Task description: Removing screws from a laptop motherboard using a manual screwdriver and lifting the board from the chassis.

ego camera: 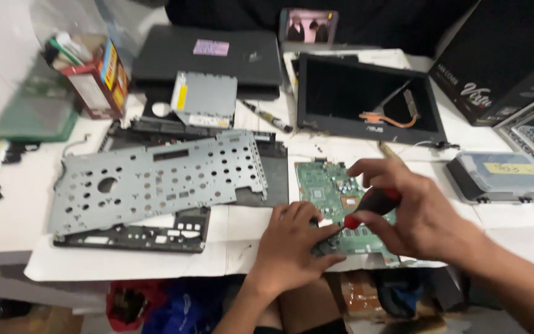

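White paper covers the table, where a green circuit board lies flat. Right hand grips a red-and-black screwdriver (smooth handle) over it; left hand presses curled fingers on the board's edge. Perforated grey metal plate lies left.

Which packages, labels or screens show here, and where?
Carton: far left, red and yellow, upright.
Black box: far right, tilted.
Laptop screen: centre back, dark, flat, black frame.
Pink label: on the closed black laptop, rectangular.
Yellow label: on the grey case, right.
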